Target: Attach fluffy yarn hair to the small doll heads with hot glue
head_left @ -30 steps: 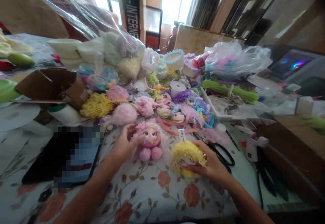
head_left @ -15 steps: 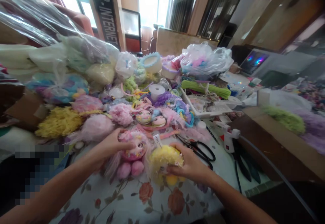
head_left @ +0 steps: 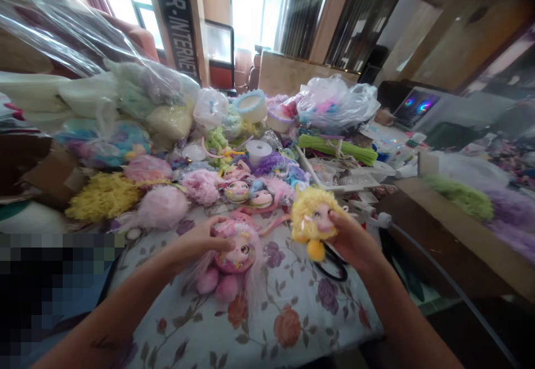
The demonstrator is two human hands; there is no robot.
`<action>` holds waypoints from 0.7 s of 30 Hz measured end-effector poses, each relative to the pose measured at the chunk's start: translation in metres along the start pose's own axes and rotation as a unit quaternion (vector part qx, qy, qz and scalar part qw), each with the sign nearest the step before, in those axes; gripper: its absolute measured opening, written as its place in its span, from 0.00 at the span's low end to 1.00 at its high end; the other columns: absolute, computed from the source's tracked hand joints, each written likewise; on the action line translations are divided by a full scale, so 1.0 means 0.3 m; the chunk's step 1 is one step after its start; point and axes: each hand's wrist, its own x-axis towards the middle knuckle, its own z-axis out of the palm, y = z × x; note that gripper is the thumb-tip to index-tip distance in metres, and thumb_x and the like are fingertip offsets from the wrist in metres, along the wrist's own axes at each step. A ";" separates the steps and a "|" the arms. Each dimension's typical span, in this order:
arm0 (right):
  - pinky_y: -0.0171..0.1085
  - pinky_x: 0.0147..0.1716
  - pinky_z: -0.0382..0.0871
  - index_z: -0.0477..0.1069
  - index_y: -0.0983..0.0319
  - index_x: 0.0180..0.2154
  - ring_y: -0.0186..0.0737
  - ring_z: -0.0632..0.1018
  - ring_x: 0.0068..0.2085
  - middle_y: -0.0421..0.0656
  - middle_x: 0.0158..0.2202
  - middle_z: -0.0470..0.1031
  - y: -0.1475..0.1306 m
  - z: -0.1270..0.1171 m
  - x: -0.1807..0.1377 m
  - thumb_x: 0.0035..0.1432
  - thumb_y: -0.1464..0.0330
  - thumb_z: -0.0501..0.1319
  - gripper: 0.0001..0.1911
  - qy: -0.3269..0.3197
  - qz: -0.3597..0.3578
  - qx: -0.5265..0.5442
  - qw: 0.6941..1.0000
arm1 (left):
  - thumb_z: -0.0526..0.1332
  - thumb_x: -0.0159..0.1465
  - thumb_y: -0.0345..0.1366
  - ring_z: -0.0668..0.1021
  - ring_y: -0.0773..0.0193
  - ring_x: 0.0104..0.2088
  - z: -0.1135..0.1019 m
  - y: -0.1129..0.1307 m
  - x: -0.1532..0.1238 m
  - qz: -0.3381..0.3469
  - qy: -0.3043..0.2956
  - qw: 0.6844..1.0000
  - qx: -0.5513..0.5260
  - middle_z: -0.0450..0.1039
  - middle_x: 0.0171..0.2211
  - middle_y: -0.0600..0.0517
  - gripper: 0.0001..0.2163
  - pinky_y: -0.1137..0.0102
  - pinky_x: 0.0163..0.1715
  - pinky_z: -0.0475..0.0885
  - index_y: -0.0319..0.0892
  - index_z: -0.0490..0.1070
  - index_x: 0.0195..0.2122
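My left hand (head_left: 214, 234) is closed round the upper left side of a pink plush doll (head_left: 237, 257) with long pale hair and two pompom feet. The doll is near the front of the flowered tablecloth, its painted face turned up. To the right, my right hand (head_left: 349, 234) grips a yellow plush doll (head_left: 309, 213) by its right edge. Its face shows, with an orange-yellow pompom below. Black scissors (head_left: 334, 268) lie partly hidden beneath that doll. Behind the two dolls are loose doll faces (head_left: 237, 192) on the table.
Yellow fluff (head_left: 102, 196) and a pale pink fuzzy ball (head_left: 163, 207) lie at the left. A white spool (head_left: 258, 150), a bundle of green stems (head_left: 338, 149) and plastic bags (head_left: 340, 101) crowd the back. A hot-glue gun (head_left: 378, 218) and a cardboard box (head_left: 455, 235) are on the right.
My right hand has lifted the yellow doll up and to the right, away from the pink one, and its face now shows. The left hand keeps hold of the pink doll.
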 end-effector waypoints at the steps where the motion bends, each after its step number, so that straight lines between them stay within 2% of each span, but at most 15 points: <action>1: 0.36 0.38 0.77 0.76 0.59 0.42 0.41 0.81 0.38 0.42 0.40 0.81 -0.036 -0.005 0.023 0.52 0.64 0.67 0.14 0.011 -0.014 -0.012 1.000 | 0.71 0.46 0.39 0.76 0.51 0.49 0.002 -0.003 -0.005 0.000 0.001 1.000 -0.001 0.75 0.46 0.48 0.32 0.66 0.44 0.72 0.43 0.63 0.52; 3: 0.35 0.36 0.78 0.76 0.59 0.44 0.41 0.81 0.39 0.42 0.42 0.81 -0.108 -0.018 0.084 0.54 0.63 0.66 0.15 0.035 -0.046 -0.028 0.998 | 0.71 0.46 0.39 0.76 0.52 0.49 0.004 -0.011 -0.016 0.006 0.001 1.000 -0.017 0.75 0.47 0.48 0.33 0.67 0.44 0.72 0.43 0.62 0.53; 5: 0.32 0.31 0.77 0.75 0.59 0.44 0.40 0.81 0.38 0.42 0.42 0.80 -0.166 -0.037 0.157 0.54 0.64 0.65 0.14 0.060 -0.084 -0.043 0.994 | 0.72 0.47 0.39 0.77 0.53 0.49 0.003 -0.023 -0.029 0.019 0.000 0.999 -0.042 0.74 0.47 0.48 0.34 0.67 0.45 0.72 0.43 0.61 0.54; 7: 0.33 0.30 0.78 0.75 0.60 0.43 0.39 0.81 0.38 0.42 0.41 0.80 -0.205 -0.060 0.229 0.55 0.66 0.64 0.12 0.081 -0.107 -0.048 0.990 | 0.72 0.47 0.39 0.78 0.54 0.47 0.000 -0.038 -0.042 0.030 0.002 0.998 -0.060 0.74 0.46 0.49 0.36 0.67 0.44 0.73 0.44 0.59 0.55; 10: 0.33 0.25 0.76 0.75 0.62 0.39 0.39 0.80 0.33 0.44 0.36 0.80 -0.235 -0.094 0.315 0.56 0.70 0.63 0.08 0.141 -0.103 -0.044 0.984 | 0.72 0.47 0.39 0.79 0.55 0.44 -0.007 -0.066 -0.056 0.033 -0.001 0.997 -0.074 0.75 0.44 0.49 0.38 0.67 0.41 0.73 0.46 0.58 0.58; 13: 0.33 0.23 0.75 0.74 0.64 0.36 0.37 0.78 0.29 0.43 0.31 0.78 -0.261 -0.116 0.372 0.57 0.72 0.61 0.04 0.201 -0.104 -0.028 0.974 | 0.72 0.46 0.39 0.78 0.55 0.45 -0.013 -0.094 -0.061 0.055 0.001 0.995 -0.083 0.74 0.46 0.49 0.37 0.67 0.41 0.73 0.46 0.59 0.58; 21: 0.32 0.24 0.73 0.70 0.63 0.32 0.35 0.76 0.30 0.40 0.30 0.75 -0.309 -0.143 0.500 0.54 0.73 0.61 0.01 0.272 -0.155 -0.036 0.949 | 0.70 0.49 0.41 0.75 0.54 0.50 -0.021 -0.121 -0.050 0.085 0.005 0.995 -0.058 0.71 0.52 0.46 0.35 0.67 0.46 0.71 0.45 0.61 0.58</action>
